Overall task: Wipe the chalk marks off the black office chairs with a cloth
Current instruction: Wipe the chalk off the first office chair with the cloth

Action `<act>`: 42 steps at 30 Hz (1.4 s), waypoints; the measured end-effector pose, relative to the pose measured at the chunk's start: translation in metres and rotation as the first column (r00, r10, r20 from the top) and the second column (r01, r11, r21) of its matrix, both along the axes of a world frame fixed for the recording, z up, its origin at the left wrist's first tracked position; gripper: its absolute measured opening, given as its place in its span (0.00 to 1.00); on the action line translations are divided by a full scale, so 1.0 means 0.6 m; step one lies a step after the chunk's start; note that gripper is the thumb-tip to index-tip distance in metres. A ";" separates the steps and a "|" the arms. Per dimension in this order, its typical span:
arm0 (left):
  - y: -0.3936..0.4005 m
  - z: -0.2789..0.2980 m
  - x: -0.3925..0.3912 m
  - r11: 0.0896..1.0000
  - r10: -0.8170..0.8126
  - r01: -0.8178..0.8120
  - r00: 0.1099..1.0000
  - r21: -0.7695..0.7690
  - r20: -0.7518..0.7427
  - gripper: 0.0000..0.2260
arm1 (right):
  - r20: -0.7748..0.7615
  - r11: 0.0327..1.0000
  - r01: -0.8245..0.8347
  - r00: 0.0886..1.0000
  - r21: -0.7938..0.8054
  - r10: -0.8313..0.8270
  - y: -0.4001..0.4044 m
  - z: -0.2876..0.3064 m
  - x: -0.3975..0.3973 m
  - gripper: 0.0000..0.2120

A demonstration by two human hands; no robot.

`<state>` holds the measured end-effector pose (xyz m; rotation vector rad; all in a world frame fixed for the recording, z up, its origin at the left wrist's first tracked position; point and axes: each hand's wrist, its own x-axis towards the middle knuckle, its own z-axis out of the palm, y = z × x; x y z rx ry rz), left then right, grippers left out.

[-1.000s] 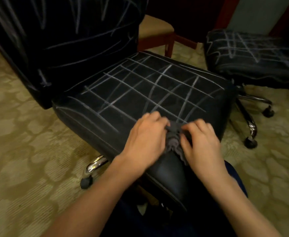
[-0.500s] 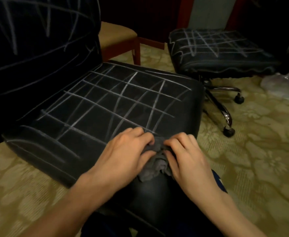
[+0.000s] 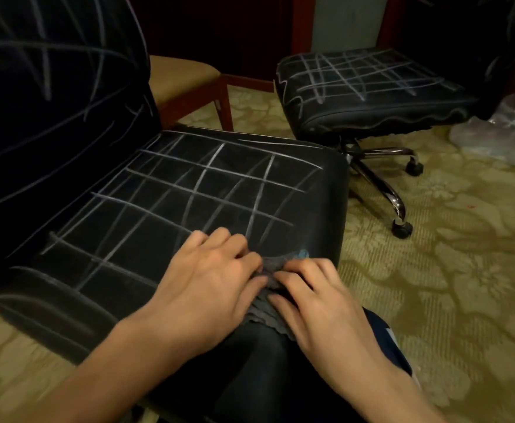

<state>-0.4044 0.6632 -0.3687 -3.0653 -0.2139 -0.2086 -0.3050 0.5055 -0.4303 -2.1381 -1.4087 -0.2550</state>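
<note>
Two hands, left hand (image 3: 207,279) and right hand (image 3: 314,291), pinch one grey cloth (image 3: 265,303) with curled fingers on the nearer (image 3: 164,209) of two chalk-marked black chairs, the other (image 3: 369,83) standing behind.

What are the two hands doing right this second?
Left hand: fingers curled, gripping the grey cloth on the near chair's seat.
Right hand: fingers curled, gripping the same cloth from the other side.
</note>
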 end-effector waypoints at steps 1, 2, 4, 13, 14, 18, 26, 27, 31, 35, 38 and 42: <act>-0.004 -0.002 0.001 1.000 -0.007 0.007 1.000 -0.004 0.022 0.10 | 0.009 1.000 -0.001 1.000 0.005 0.000 0.002 0.001 0.000 0.16; -0.005 -0.006 0.002 1.000 -0.015 0.015 0.999 -0.017 0.030 0.07 | 0.015 1.000 -0.004 1.000 0.003 0.004 0.005 0.004 -0.001 0.15; 0.000 -0.014 0.005 0.999 -0.010 0.012 0.999 -0.051 0.035 0.06 | 0.038 1.000 0.001 0.999 -0.003 -0.001 0.014 0.006 0.000 0.13; 0.066 -0.003 0.143 0.936 0.231 -0.215 0.973 -0.279 0.025 0.10 | 0.109 0.965 0.225 0.971 -0.135 -0.211 0.121 0.032 0.131 0.07; 0.060 -0.002 0.136 0.938 0.228 -0.219 0.974 -0.269 0.004 0.10 | 0.130 0.968 0.219 0.971 -0.124 -0.203 0.111 0.033 0.123 0.06; 0.001 0.008 0.070 0.995 0.065 -0.061 0.997 -0.078 0.047 0.04 | 0.118 0.980 0.185 0.977 -0.075 -0.176 0.047 0.028 0.052 0.05; 0.015 -0.006 0.108 0.990 0.108 -0.108 0.994 -0.092 -0.003 0.10 | 0.122 0.958 0.281 0.954 -0.056 -0.273 0.060 0.000 0.070 0.09; 0.026 -0.010 0.133 0.990 0.124 -0.125 0.992 -0.066 -0.016 0.09 | 0.131 0.951 0.305 0.946 -0.060 -0.295 0.079 0.004 0.094 0.09; 0.055 0.003 0.253 0.972 0.235 -0.234 0.971 -0.031 0.040 0.11 | 0.081 0.906 0.404 0.914 -0.126 -0.397 0.159 0.034 0.193 0.07; 0.049 -0.006 0.245 0.974 0.208 -0.208 0.978 -0.085 -0.008 0.10 | 0.050 0.894 0.408 0.913 -0.187 -0.406 0.138 0.034 0.177 0.05; 0.025 -0.024 0.165 0.990 0.104 -0.102 0.994 -0.096 0.016 0.08 | 0.023 0.942 0.333 0.943 -0.050 -0.332 0.077 0.006 0.121 0.08; 0.038 -0.032 0.179 0.993 0.024 -0.018 0.998 -0.116 0.052 0.10 | 0.034 0.961 0.276 0.961 0.010 -0.276 0.071 -0.014 0.141 0.12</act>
